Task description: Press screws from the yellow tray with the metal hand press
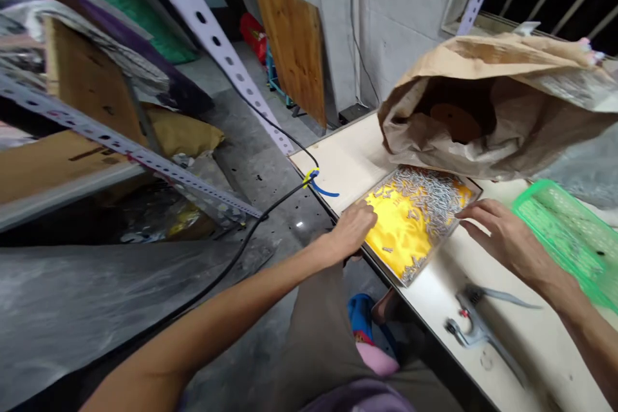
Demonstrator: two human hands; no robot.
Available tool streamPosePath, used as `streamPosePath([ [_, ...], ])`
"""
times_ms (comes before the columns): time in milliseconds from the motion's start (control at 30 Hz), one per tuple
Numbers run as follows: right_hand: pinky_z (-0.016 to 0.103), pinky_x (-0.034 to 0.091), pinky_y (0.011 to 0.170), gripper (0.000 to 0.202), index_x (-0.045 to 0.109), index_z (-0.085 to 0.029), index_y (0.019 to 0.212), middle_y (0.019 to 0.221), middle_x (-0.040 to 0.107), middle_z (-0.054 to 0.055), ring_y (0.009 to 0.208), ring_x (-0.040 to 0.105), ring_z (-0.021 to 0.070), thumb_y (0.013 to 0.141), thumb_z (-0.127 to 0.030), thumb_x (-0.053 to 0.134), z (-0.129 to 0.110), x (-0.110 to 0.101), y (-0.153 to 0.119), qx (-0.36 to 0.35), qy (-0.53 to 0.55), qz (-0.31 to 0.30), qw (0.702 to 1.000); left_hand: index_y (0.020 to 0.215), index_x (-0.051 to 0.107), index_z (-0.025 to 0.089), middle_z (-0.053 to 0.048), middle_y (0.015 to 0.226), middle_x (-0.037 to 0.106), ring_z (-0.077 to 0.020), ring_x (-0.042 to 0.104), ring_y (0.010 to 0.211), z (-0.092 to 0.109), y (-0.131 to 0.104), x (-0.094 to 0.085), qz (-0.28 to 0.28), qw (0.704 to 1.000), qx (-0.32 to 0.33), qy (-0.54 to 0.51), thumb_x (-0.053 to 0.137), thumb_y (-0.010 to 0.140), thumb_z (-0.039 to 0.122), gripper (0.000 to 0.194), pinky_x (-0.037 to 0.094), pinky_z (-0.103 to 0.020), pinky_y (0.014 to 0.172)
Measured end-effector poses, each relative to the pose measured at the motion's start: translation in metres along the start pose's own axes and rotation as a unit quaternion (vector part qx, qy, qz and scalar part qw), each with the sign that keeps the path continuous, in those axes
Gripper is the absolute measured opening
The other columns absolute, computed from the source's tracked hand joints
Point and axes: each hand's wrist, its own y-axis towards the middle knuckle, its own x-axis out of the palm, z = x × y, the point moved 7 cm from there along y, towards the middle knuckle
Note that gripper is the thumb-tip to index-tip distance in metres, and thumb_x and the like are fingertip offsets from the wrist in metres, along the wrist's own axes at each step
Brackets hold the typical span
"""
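Note:
A shallow tray [437,248] lined with yellow cloth [398,228] lies at the table's near edge. Small silvery screw-like metal pieces [437,196] are heaped toward its far right side, with a few scattered lower down. My left hand [355,230] is closed over the tray's left edge, fingers curled. On the opposite side, my right hand [505,238] is open, its fingers stretched toward the right rim; whether the fingertips touch it I cannot tell. A hand tool with metal handles [483,322], like pliers, lies on the table below my right hand.
A large open brown paper bag [434,154] stands behind the tray. At the right sits a green plastic basket [555,238]. A black cable [241,244] with yellow and blue ties crosses to the table [333,174] corner. Metal shelving [103,135] stands left.

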Motion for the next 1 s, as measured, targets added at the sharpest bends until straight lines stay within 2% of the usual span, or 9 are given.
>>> streamPosePath([
  [100,0.03,0.05,0.071,0.028,0.062,-0.023,0.098,0.09,0.063,0.007,0.08,0.062,0.0168,0.095,-0.033,0.037,-0.016,-0.006,-0.06,0.061,0.039,-0.038,0.997,0.067,0.058,0.017,-0.007,0.075,0.057,-0.0196,0.054,0.079,-0.011,0.0,0.006,-0.025,1.0,0.005,0.014,0.043,0.086,0.012,0.024,0.045,-0.029,0.074],
  [233,0.028,0.051,0.061,0.03,0.061,-0.024,0.101,0.088,0.063,0.006,0.072,0.064,0.0159,0.095,-0.036,0.034,-0.027,0.015,-0.147,0.145,0.063,-0.106,0.982,0.068,0.061,0.015,-0.009,0.076,0.06,-0.0215,0.058,0.082,-0.013,0.0,-0.005,-0.036,0.996,-0.042,0.064,0.047,0.083,0.013,0.021,0.046,-0.029,0.072],
  [300,0.027,0.051,0.058,0.03,0.059,-0.023,0.108,0.091,0.062,0.006,0.073,0.064,0.016,0.094,-0.038,0.036,-0.029,0.026,-0.181,0.177,0.064,-0.102,0.977,0.069,0.063,0.015,-0.009,0.078,0.062,-0.022,0.06,0.084,0.005,-0.001,-0.016,-0.018,0.997,-0.061,0.049,0.049,0.081,0.013,0.018,0.047,-0.029,0.073],
  [400,0.027,0.051,0.057,0.03,0.056,-0.023,0.112,0.092,0.06,0.006,0.074,0.063,0.0164,0.094,-0.037,0.036,-0.033,0.041,-0.211,0.21,0.052,-0.08,0.973,0.075,0.065,0.016,-0.005,0.079,0.066,-0.0172,0.061,0.079,0.061,-0.008,-0.019,0.015,0.994,-0.045,-0.1,0.053,0.078,0.015,0.012,0.048,-0.026,0.072],
  [433,0.027,0.05,0.057,0.029,0.056,-0.022,0.108,0.09,0.059,0.006,0.073,0.063,0.0163,0.095,-0.036,0.034,-0.034,0.044,-0.216,0.221,0.046,-0.071,0.972,0.077,0.066,0.016,-0.003,0.076,0.066,-0.0148,0.061,0.072,0.082,-0.011,-0.011,-0.002,0.984,-0.05,-0.173,0.054,0.077,0.015,0.012,0.048,-0.024,0.068],
  [500,0.027,0.048,0.058,0.029,0.057,-0.021,0.099,0.085,0.057,0.005,0.07,0.061,0.0155,0.096,-0.031,0.03,-0.035,0.05,-0.221,0.24,0.042,-0.06,0.968,0.078,0.065,0.014,0.001,0.064,0.062,-0.0113,0.057,0.056,0.121,-0.017,0.017,-0.088,0.946,-0.086,-0.299,0.055,0.075,0.016,0.01,0.044,-0.02,0.053],
  [600,0.026,0.045,0.057,0.031,0.056,-0.021,0.091,0.083,0.056,0.004,0.067,0.058,0.0143,0.097,-0.028,0.027,-0.038,0.053,-0.22,0.256,0.057,-0.06,0.963,0.077,0.064,0.012,0.004,0.051,0.054,-0.0085,0.049,0.044,0.158,-0.024,0.059,-0.19,0.884,-0.164,-0.395,0.057,0.075,0.016,0.009,0.036,-0.017,0.04],
  [733,0.026,0.043,0.059,0.031,0.055,-0.02,0.088,0.084,0.055,0.005,0.067,0.055,0.0139,0.097,-0.026,0.025,-0.04,0.052,-0.217,0.255,0.084,-0.063,0.961,0.074,0.064,0.011,0.007,0.042,0.048,-0.0055,0.039,0.036,0.166,-0.021,0.083,-0.214,0.857,-0.233,-0.407,0.061,0.075,0.02,0.009,0.029,-0.016,0.036],
  [1000,0.027,0.041,0.061,0.027,0.051,-0.02,0.08,0.081,0.054,0.004,0.067,0.053,0.0142,0.096,-0.022,0.029,-0.038,0.054,-0.218,0.249,0.091,-0.048,0.963,0.064,0.057,0.013,0.008,0.034,0.043,-0.0042,0.032,0.031,0.164,-0.025,0.09,-0.233,0.845,-0.281,-0.391,0.057,0.076,0.011,0.013,0.024,-0.016,0.035],
])
